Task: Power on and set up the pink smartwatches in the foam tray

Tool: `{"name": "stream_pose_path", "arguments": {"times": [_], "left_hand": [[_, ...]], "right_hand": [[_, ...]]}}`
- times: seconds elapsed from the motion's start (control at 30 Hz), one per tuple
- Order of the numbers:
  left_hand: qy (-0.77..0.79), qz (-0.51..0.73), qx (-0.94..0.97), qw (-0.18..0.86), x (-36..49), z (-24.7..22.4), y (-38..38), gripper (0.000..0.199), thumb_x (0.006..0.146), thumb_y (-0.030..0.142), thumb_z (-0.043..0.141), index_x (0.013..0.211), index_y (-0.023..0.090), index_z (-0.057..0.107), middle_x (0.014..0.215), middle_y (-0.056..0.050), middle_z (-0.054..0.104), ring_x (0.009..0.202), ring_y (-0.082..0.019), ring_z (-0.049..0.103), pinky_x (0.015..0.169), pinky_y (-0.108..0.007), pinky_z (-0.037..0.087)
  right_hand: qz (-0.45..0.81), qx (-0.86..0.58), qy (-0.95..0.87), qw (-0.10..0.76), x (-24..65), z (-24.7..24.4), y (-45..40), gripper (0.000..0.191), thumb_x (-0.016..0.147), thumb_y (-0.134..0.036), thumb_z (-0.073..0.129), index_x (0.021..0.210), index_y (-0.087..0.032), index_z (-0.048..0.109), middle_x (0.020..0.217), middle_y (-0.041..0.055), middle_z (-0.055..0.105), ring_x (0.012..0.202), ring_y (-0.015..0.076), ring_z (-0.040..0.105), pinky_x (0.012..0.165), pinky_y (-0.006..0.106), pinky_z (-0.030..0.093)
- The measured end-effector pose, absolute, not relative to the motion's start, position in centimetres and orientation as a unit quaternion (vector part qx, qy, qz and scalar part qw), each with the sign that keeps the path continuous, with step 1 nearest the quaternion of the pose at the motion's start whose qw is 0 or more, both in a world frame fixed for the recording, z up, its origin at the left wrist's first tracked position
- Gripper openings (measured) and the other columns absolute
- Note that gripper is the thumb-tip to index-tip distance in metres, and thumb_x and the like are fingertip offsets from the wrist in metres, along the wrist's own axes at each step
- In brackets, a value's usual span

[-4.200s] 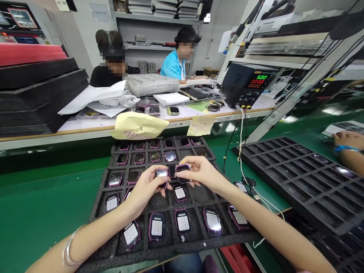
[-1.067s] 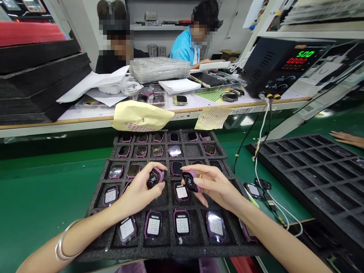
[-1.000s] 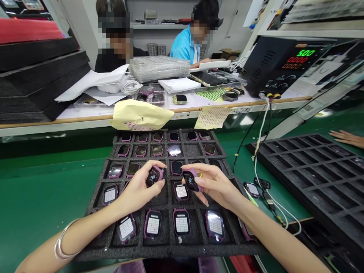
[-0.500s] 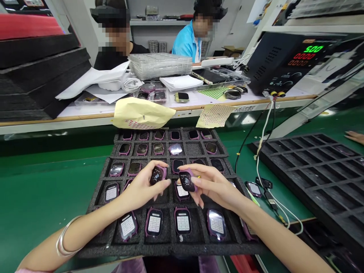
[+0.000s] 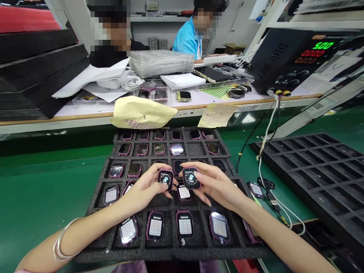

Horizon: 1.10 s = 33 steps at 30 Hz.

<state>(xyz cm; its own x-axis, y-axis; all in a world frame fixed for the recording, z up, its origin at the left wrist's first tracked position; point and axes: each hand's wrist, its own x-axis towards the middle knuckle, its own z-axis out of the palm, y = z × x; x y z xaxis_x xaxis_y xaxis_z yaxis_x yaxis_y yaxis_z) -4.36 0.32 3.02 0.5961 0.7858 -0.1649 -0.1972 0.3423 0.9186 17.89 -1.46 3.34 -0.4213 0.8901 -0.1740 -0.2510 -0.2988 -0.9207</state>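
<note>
My left hand [image 5: 152, 184] is closed on a purple smartwatch [image 5: 165, 179], thumb across the lower part of its lit dial. A second purple smartwatch [image 5: 191, 179] is pinched in my right hand [image 5: 210, 182], with fingers at its top and right edge. Both screens face me and show a watch face with a bluish figure. The two watches are side by side, slightly apart, above a black foam tray [image 5: 196, 252]. Below them in the tray lies a smartwatch with a white grid on its screen [image 5: 184, 192]. More purple watches fill many compartments, some hidden under my hands.
To the right lies another black foam tray [image 5: 301, 167]; cables and a small watch [image 5: 256, 189] lie beside it. Behind stands a shelf with clear plastic trays [image 5: 162, 62], papers and a power supply [image 5: 298, 62]. Black foam blocks [image 5: 36, 72] are stacked at left. Two people sit beyond.
Both watches have been turned to face me more squarely, and their dials look brighter. My left hand has moved slightly right; the watches are a little closer together.
</note>
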Motion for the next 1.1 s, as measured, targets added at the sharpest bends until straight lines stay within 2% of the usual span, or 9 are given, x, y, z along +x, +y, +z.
{"name": "stream_pose_path", "arguments": {"times": [0.17, 0.27, 0.4, 0.6, 0.8, 1.1], "left_hand": [[0.315, 0.325, 0.477, 0.753, -4.32, 2.96, 0.31, 0.034, 0.077, 0.011, 0.054, 0.110, 0.019, 0.051, 0.095, -0.005, 0.064, 0.091, -0.019, 0.060, 0.071, -0.032, 0.053], [0.314, 0.322, 0.478, 0.754, -4.27, 2.77, 0.32, 0.036, 0.076, 0.009, 0.053, 0.111, 0.019, 0.050, 0.094, -0.005, 0.065, 0.091, -0.019, 0.060, 0.071, -0.031, 0.053], [0.295, 0.325, 0.482, 0.758, -4.27, 2.42, 0.20, 0.040, 0.073, 0.005, 0.050, 0.110, 0.020, 0.051, 0.096, -0.005, 0.063, 0.093, -0.019, 0.060, 0.072, -0.031, 0.054], [0.276, 0.317, 0.494, 0.761, -4.26, 2.48, -0.04, 0.042, 0.074, 0.002, 0.048, 0.111, 0.021, 0.050, 0.101, -0.005, 0.062, 0.098, -0.020, 0.059, 0.079, -0.035, 0.055], [0.279, 0.311, 0.496, 0.761, -4.15, 2.67, -0.17, 0.033, 0.079, 0.007, 0.053, 0.110, 0.019, 0.050, 0.101, -0.006, 0.061, 0.097, -0.020, 0.061, 0.079, -0.036, 0.057], [0.296, 0.312, 0.505, 0.748, -4.05, 2.97, -0.11, 0.019, 0.087, 0.020, 0.057, 0.105, 0.017, 0.051, 0.092, -0.004, 0.062, 0.089, -0.018, 0.063, 0.070, -0.030, 0.059]], "right_hand": [[0.713, -0.363, -0.461, 0.383, 18.11, 3.74, -1.59, 0.039, 0.087, -0.027, 0.062, 0.125, -0.019, 0.054, 0.092, 0.0079, 0.066, 0.059, 0.0152, 0.068, 0.044, 0.022, 0.055], [0.717, -0.360, -0.464, 0.375, 18.23, 3.84, -1.62, 0.038, 0.088, -0.024, 0.059, 0.126, -0.020, 0.052, 0.103, 0.0104, 0.065, 0.065, 0.0172, 0.070, 0.049, 0.024, 0.057], [0.709, -0.344, -0.471, 0.396, 18.15, 3.63, -1.63, 0.033, 0.085, -0.022, 0.057, 0.118, -0.018, 0.057, 0.113, 0.0112, 0.062, 0.061, 0.0139, 0.068, 0.048, 0.023, 0.056], [0.639, -0.398, -0.522, 0.401, 17.77, 3.47, -2.01, 0.034, 0.080, -0.023, 0.066, 0.113, -0.018, 0.059, 0.102, 0.0083, 0.066, 0.049, 0.0083, 0.061, 0.038, 0.017, 0.048], [0.599, -0.439, -0.532, 0.408, 17.55, 3.64, -2.20, 0.028, 0.079, -0.024, 0.070, 0.105, -0.017, 0.061, 0.094, 0.0051, 0.067, 0.040, 0.0030, 0.052, 0.033, 0.013, 0.042], [0.637, -0.388, -0.532, 0.400, 18.09, 3.34, -1.86, 0.029, 0.085, -0.036, 0.062, 0.107, -0.019, 0.064, 0.095, 0.0062, 0.066, 0.044, 0.0070, 0.059, 0.033, 0.014, 0.042]]}}
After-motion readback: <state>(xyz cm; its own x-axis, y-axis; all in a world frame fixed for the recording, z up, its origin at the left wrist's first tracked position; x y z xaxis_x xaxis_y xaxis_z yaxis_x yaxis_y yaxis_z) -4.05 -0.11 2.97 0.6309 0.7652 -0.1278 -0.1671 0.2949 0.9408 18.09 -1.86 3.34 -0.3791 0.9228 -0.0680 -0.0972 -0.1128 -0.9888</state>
